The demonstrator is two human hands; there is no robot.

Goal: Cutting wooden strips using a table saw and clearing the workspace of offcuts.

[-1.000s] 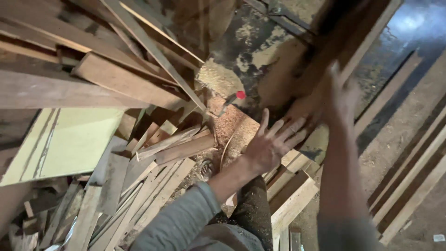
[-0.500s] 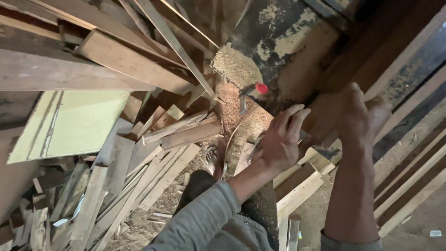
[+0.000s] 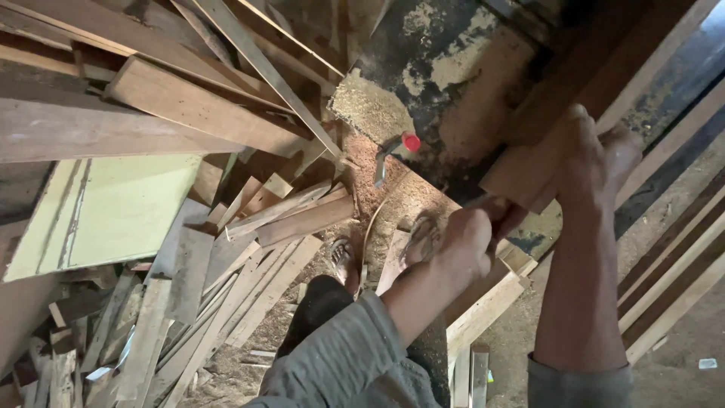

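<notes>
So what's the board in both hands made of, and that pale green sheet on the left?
The board, held by the right hand and left hand, looks like bare sawn wood: brown, matte, unvarnished. The green sheet looks like a painted or laminated panel, likely plywood: flat pale coating with scuffs and streaks, though its core is not visible.

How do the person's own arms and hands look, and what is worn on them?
Both hands, the left hand and the right hand, are bare: no gloves, rings or watch show. Each arm wears a grey long sleeve pushed up toward the elbow, so the forearms are uncovered. The left sleeve is loose and creased; of the right sleeve only the edge shows at the bottom of the picture.
</notes>
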